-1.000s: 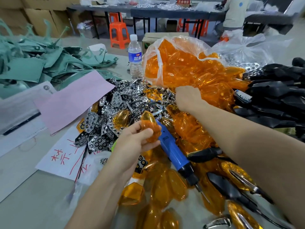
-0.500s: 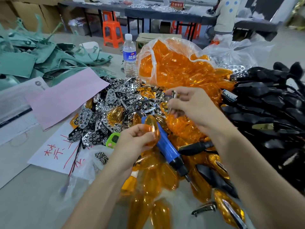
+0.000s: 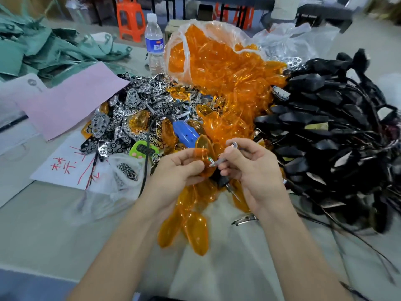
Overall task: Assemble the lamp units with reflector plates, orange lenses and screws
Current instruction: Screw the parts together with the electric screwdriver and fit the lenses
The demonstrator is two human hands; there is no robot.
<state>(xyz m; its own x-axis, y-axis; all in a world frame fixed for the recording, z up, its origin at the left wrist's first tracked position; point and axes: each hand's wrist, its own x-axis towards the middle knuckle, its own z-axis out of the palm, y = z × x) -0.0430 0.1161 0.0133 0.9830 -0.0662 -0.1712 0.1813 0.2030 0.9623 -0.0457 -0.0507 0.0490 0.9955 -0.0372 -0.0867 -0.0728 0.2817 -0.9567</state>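
My left hand [image 3: 178, 168] grips an orange lens [image 3: 204, 148] at the middle of the table. My right hand [image 3: 251, 166] pinches a small shiny reflector plate [image 3: 219, 160] and holds its tip against the lens. A blue electric screwdriver [image 3: 186, 134] lies just behind my hands, its tip hidden below them. Silver reflector plates [image 3: 130, 118] are heaped at the centre left. Loose orange lenses [image 3: 227, 118] spill from a clear bag [image 3: 208, 53] behind. A small clear bag of screws [image 3: 127, 171] sits left of my left hand.
Black lamp housings with wires [image 3: 329, 135] pile up on the right. A green counter [image 3: 144, 149], pink paper [image 3: 69, 98], a white sheet with red marks [image 3: 65, 166] and a water bottle [image 3: 154, 43] lie left and behind. More lenses [image 3: 191, 224] lie under my wrists.
My right hand came back from the lens pile with a reflector plate and brought it to the lens in my left hand. Both hands moved nearer to me.
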